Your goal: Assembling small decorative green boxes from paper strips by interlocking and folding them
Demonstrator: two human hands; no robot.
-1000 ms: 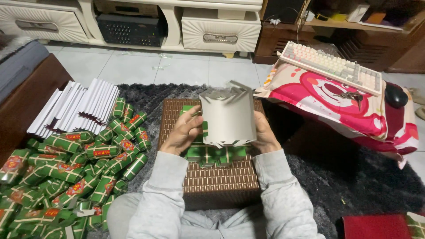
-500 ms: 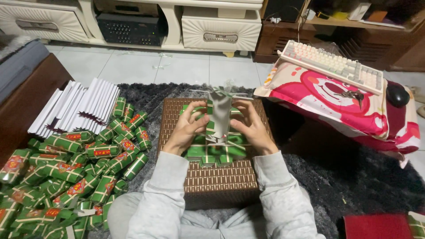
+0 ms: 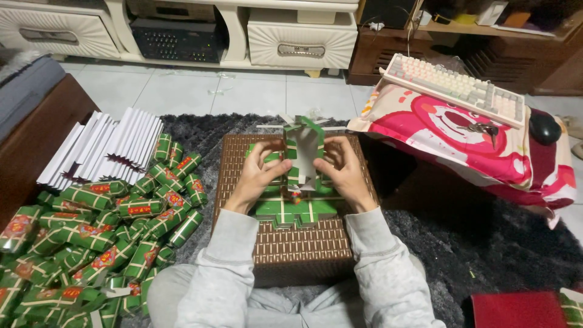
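Head view shows both of the person's hands up over a brown woven box, working one folded green-and-white paper box [image 3: 305,149] between them. Left hand [image 3: 262,173] has its fingers curled and pinched on the left side of that paper box, thumb toward the middle; right hand [image 3: 343,170] mirrors it, fingers bent and pressing the right side. So the piece sits squarely between the two hands, neither one nearer, and it stands with its long axis upright, its open flaps pointing away from the person toward the floor tiles beyond.

Directly under the hands lies a small flat stack of green printed sheets [image 3: 296,209], resting on the brown woven box [image 3: 291,249] that serves as the worktop; I cannot count the sheets, they overlap too closely. Off to the person's left a heap of finished green paper boxes [image 3: 97,237] spreads over the dark shaggy rug [image 3: 486,255], far too many to count, dozens at a guess. Behind that heap leans one fanned row of white flat cards [image 3: 103,146]. To the right, one pink cushion [image 3: 461,133] carries one pale keyboard [image 3: 455,88], with one black mouse [image 3: 545,126] just beside it
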